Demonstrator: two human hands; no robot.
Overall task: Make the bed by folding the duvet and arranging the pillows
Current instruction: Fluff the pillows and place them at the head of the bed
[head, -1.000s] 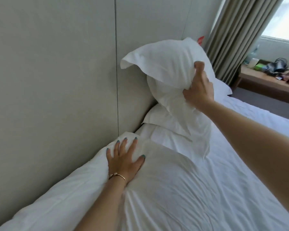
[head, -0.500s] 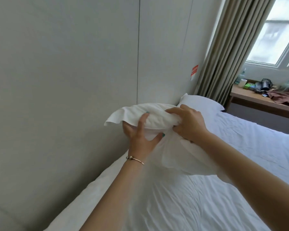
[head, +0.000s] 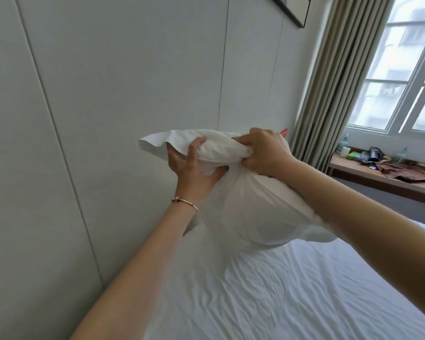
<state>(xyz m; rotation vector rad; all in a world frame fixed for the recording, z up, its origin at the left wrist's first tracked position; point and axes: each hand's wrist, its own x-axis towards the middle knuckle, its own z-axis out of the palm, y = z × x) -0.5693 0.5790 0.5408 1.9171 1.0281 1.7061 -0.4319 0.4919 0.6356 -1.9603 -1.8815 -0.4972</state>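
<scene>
Pillow point(head: 250, 207) now raised clear of the bed point(head: 292, 290), near its headboard edge. My left hand point(head: 194, 168) has come off the bedding to clasp the pillow's top; my right hand point(head: 263, 153) clenches bunched fabric beside it. I judge plumping precedes placement.

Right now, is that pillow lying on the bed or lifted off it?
Lifted: both the left hand and right hand grip the pillow above the sheet.
</scene>
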